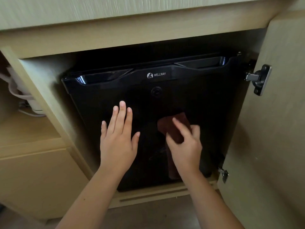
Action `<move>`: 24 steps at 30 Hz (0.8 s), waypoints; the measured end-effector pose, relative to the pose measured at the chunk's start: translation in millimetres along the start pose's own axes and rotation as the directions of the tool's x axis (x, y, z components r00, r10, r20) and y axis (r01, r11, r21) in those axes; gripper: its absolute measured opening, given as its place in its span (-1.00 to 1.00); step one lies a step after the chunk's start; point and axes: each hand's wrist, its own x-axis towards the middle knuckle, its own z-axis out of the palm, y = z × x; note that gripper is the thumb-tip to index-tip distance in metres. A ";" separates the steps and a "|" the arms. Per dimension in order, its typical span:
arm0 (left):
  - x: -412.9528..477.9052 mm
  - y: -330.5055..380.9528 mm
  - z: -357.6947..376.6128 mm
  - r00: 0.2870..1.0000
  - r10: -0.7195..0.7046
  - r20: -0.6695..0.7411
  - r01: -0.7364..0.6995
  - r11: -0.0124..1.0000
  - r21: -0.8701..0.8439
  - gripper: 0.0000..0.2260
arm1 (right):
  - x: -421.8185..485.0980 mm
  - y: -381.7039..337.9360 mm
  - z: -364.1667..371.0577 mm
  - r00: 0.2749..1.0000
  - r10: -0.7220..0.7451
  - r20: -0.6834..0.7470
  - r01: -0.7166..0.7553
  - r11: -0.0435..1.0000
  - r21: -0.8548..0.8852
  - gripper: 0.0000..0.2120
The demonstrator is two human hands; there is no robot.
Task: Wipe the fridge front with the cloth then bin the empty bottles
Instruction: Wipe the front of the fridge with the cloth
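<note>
A small black fridge (189, 100) with a WELLWAY logo sits inside a pale wooden cabinet. My left hand (118, 139) lies flat on the fridge door, fingers straight and spread, left of centre. My right hand (184, 142) grips a dark brown cloth (171, 128) against the door's middle, and one end of the cloth hangs down below the hand. No bottles are in view.
The cabinet door (272, 129) stands open at the right, with metal hinges (258, 79) on its inner face. To the left is an open shelf with white cables (19, 95). A wooden plinth (148, 194) runs below the fridge.
</note>
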 end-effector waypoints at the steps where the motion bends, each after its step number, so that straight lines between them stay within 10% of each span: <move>1: 0.1 -0.2 -0.2 1.000 0.002 -0.003 -0.002 1.000 0.003 -0.38 | 10.0 -8.9 -1.3 0.999 0.008 -0.035 -0.007 1.000 0.027 -0.56; 15: -1.8 5.8 8.5 0.995 0.026 -0.096 -0.021 0.998 0.055 -0.45 | -44.6 28.3 24.1 0.992 0.122 0.035 -0.123 0.991 0.045 -0.55; 24: -38.7 11.3 27.7 0.998 0.020 -0.064 -0.018 0.999 0.031 -0.49 | -23.5 30.0 10.2 0.921 0.376 -0.103 -0.319 0.879 0.355 -0.61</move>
